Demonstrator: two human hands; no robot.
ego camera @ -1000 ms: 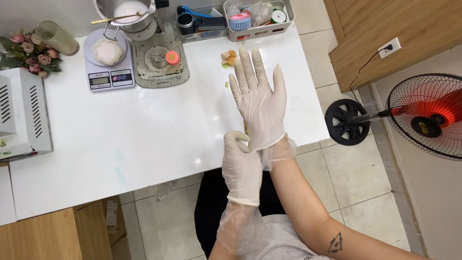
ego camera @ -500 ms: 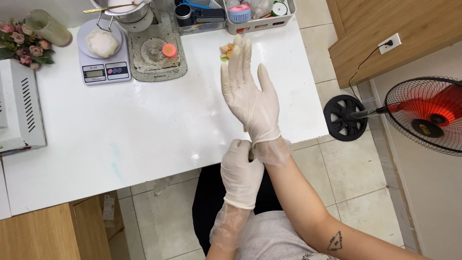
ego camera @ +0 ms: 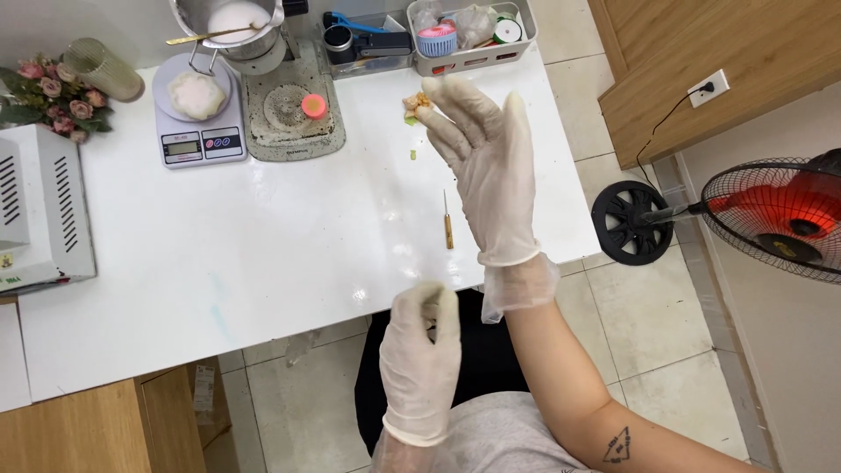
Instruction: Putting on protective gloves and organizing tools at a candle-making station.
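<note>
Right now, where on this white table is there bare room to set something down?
The widest bare patch on the white table runs from below the kitchen scale to the near edge, between the white appliance and the small awl. The back edge is crowded: metal pot, tray, basket.

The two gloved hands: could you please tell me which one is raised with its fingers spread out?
The right hand, held up open over the white table. The left hand sits lower, fingers curled together.

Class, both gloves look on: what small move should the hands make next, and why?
Probably lower the right hand to the small wooden-handled tool on the white table. Both gloves appear on, both hands are empty, and the tool lies closest, just left of that hand.
</note>
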